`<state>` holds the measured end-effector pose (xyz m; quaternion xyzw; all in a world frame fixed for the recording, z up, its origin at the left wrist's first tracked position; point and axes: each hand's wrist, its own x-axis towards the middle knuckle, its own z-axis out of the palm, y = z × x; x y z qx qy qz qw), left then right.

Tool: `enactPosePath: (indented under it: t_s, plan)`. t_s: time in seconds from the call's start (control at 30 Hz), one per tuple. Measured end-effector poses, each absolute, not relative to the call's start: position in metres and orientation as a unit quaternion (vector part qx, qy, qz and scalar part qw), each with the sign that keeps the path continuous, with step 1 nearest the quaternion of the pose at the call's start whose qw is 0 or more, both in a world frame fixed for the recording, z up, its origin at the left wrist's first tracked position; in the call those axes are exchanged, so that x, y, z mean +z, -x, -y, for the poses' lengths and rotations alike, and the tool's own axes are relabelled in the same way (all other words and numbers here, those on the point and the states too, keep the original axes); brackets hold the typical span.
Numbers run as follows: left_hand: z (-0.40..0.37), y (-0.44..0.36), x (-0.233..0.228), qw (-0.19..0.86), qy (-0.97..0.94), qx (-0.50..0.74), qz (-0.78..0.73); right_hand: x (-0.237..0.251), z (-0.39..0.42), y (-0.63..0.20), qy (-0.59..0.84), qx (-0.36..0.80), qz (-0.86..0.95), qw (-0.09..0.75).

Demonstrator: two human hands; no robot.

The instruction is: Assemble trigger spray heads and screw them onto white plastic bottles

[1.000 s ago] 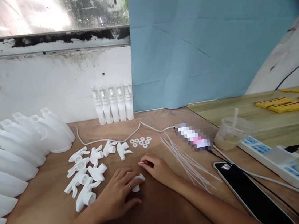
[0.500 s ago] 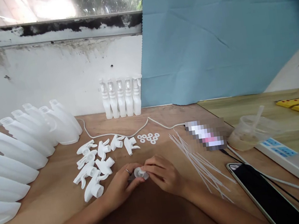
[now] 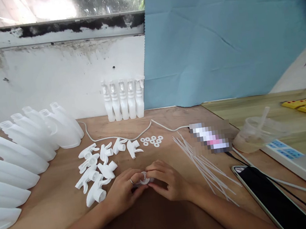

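Hands meet on bench: left hand [image 3: 124,193] and right hand [image 3: 168,180] pinch one small white spray-head part [image 3: 143,178], likely light, rigid, slippery; best gripped round its collar.

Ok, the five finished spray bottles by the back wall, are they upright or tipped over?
Upright. The five spray bottles stand in a tight row against the white wall, trigger heads on top, bases on the table.

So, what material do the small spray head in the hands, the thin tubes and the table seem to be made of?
The spray head, held between the left hand and the right hand, looks like matte white moulded plastic, opaque and smooth. The tubes look like clear, flexible plastic, since the table shows through. The table looks like unvarnished plywood or fibreboard, brown and dull.
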<state>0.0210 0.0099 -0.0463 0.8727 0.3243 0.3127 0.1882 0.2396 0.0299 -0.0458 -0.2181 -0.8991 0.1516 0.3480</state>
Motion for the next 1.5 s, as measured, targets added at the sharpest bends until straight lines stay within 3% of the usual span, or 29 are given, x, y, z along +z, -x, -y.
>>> enactPosePath:
  t_s: [0.2, 0.47, 0.7, 0.83, 1.03, 1.2, 1.33, 1.5]
  plan:
    - [-0.01, -0.021, -0.042, 0.137, -0.888, 0.304, -0.317, -0.042, -0.031, -0.238, 0.223, 0.143, 0.906, 0.33]
    - [-0.009, -0.02, -0.043, -0.007, -0.911, 0.294, -0.289, -0.037, -0.028, -0.236, 0.23, 0.122, 0.912, 0.318]
    - [-0.008, -0.019, -0.045, 0.051, -0.899, 0.304, -0.311, -0.031, -0.03, -0.243, 0.228, 0.106, 0.907, 0.337]
    - [-0.006, -0.019, -0.048, 0.073, -0.879, 0.305, -0.36, -0.023, -0.048, -0.266, 0.341, 0.011, 0.865, 0.368]
    - [-0.007, -0.022, -0.045, 0.092, -0.882, 0.286, -0.362, -0.022, -0.082, -0.32, 0.575, -0.119, 0.775, 0.234]
    - [-0.008, -0.023, -0.047, 0.081, -0.884, 0.294, -0.356, -0.032, -0.091, -0.347, 0.735, -0.054, 0.667, 0.106]
    - [-0.009, -0.021, -0.052, 0.061, -0.886, 0.297, -0.35, -0.034, -0.095, -0.351, 0.747, 0.026, 0.658, 0.091]
    - [-0.01, -0.02, -0.051, 0.064, -0.887, 0.298, -0.346, -0.03, -0.097, -0.352, 0.758, 0.027, 0.64, 0.124]
